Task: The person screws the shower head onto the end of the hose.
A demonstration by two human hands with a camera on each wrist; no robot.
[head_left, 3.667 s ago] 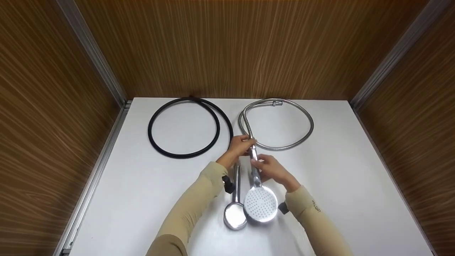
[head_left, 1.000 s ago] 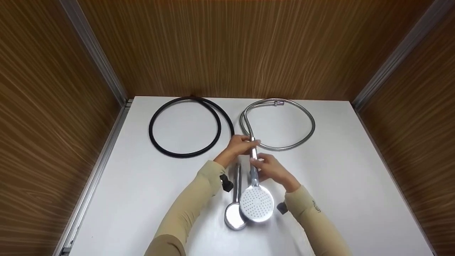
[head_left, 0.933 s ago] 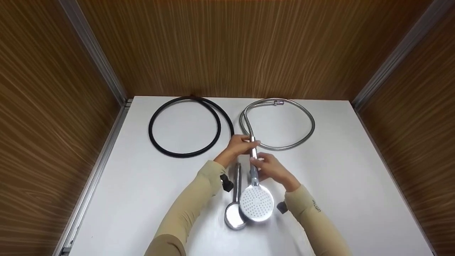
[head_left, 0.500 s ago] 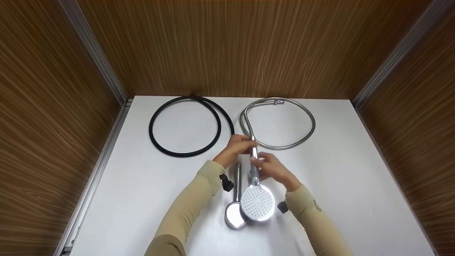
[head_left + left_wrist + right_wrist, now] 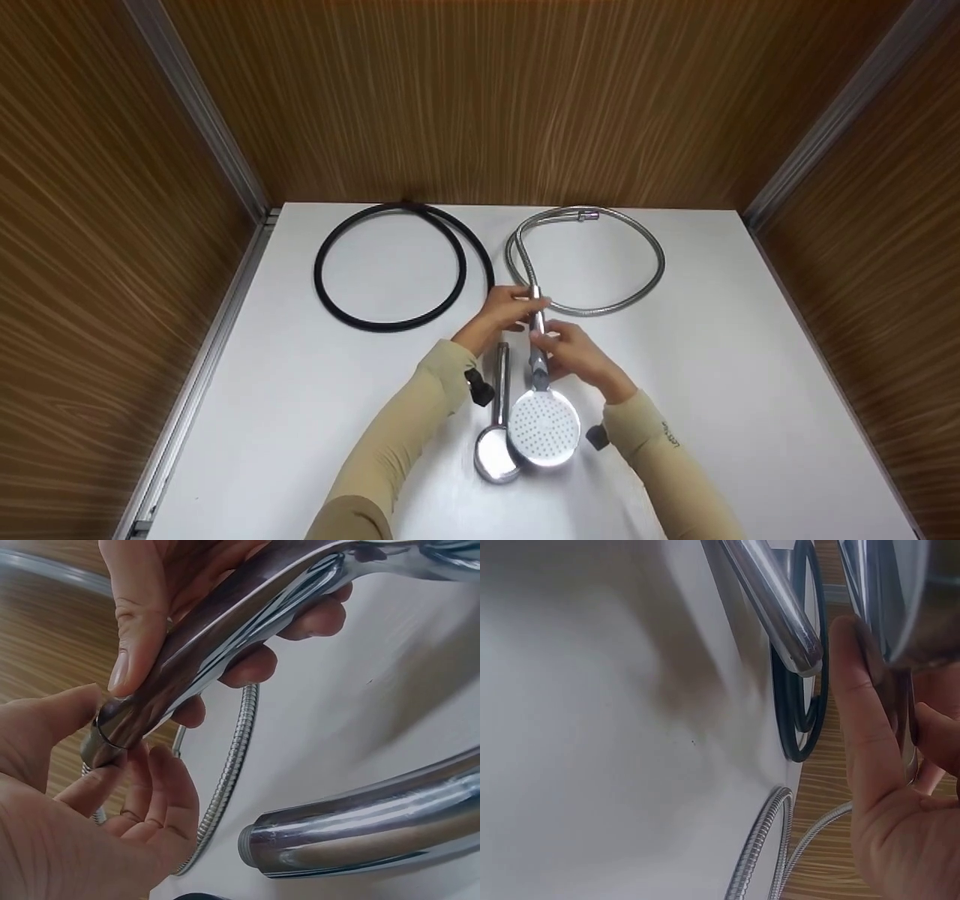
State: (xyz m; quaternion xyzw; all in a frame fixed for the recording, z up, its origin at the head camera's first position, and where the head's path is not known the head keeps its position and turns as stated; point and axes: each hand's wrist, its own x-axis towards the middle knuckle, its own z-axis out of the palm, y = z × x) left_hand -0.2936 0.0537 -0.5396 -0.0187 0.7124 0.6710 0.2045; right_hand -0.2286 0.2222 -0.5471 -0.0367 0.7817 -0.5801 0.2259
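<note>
Left hand [image 5: 504,310] pinching ribbed metal hose [image 5: 592,259] nut; right hand [image 5: 576,357] wrapped around smooth chrome shower handle [image 5: 537,352].

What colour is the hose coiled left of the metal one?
Black hose, matte, beside the silver metal hose; clearest in the head view.

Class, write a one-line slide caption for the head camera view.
Left hand pinches the silver hose end while the right hand grips the shower head handle, above a white table.

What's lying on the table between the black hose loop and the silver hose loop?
Nothing: in the head view, only bare white table separates the black hose from the silver hose.
</note>
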